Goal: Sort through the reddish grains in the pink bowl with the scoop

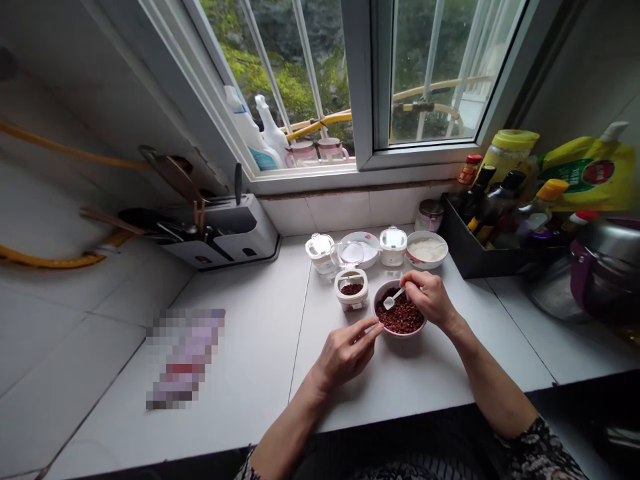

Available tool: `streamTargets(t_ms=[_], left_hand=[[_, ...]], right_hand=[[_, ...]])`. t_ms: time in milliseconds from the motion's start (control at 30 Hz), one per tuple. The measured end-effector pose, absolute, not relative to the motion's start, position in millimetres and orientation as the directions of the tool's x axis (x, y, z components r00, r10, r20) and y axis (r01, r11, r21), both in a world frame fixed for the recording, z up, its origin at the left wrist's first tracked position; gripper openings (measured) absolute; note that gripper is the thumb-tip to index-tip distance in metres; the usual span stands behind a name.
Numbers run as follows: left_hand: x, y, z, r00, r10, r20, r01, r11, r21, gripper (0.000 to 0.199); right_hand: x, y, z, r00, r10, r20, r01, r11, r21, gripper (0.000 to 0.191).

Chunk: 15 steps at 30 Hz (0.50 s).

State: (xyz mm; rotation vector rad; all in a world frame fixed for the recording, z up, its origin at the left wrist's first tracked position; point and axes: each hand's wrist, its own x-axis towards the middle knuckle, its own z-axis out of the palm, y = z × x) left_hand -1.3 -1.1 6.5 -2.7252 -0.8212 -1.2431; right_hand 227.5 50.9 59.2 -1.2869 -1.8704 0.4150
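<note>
A bowl of dark red dried peppercorn-like spice point(403, 319) stands on the counter before me. My right hand point(425, 295) is closed on the handle of a small white spoon point(393, 300), whose scoop lies over the spice inside the bowl. At the bowl's left rim, the fingertips of my left hand point(350, 350) grip its edge. Just left of the bowl is a clear jar point(352, 293) with a white rim, partly filled with the same dark red spice. Its lid seems raised or off; I cannot tell which.
Behind stand two white-lidded jars point(320, 248) point(393, 245), a bowl of white powder point(427, 249) and another white dish point(364, 248). A black bottle box point(480, 257) and metal pot point(560, 280) are right. A utensil holder point(240, 233) and blurred packet point(187, 357) are left.
</note>
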Motion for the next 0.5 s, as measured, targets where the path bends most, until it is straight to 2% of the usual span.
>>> streamTargets(t_ms=[167,500], left_hand=[[-1.1,-1.4,7.2,0.541,0.449,0.711,0.486,-0.857,0.172,0.041],[-0.2,-0.6,7.2,0.535,0.441,0.720,0.480,-0.860,0.170,0.034]], right_hand=[[215.7,49.5,54.1,-0.249,0.878,0.408,0.631,0.467,-0.620,0.022],[224.3,52.4,57.8,-0.154,0.907,0.392,0.600,0.401,-0.692,0.021]])
